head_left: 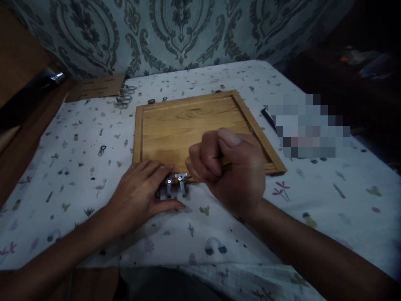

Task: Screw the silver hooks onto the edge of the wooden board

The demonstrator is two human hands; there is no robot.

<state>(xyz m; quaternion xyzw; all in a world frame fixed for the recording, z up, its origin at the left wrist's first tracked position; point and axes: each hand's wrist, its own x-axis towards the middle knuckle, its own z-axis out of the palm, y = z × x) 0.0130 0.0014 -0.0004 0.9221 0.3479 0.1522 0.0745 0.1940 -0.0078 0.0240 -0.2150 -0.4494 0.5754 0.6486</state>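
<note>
We rest our left hand (138, 193) at the near edge of the framed wooden board (184, 129), thumb and fingers apart around the metal hook (180, 179); right of it, our right hand (233, 171) is curled tight, its inside hidden.

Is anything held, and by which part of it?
Left hand steadies the wooden board at its near edge, beside metal hooks; right hand closed, contents unclear.
</note>
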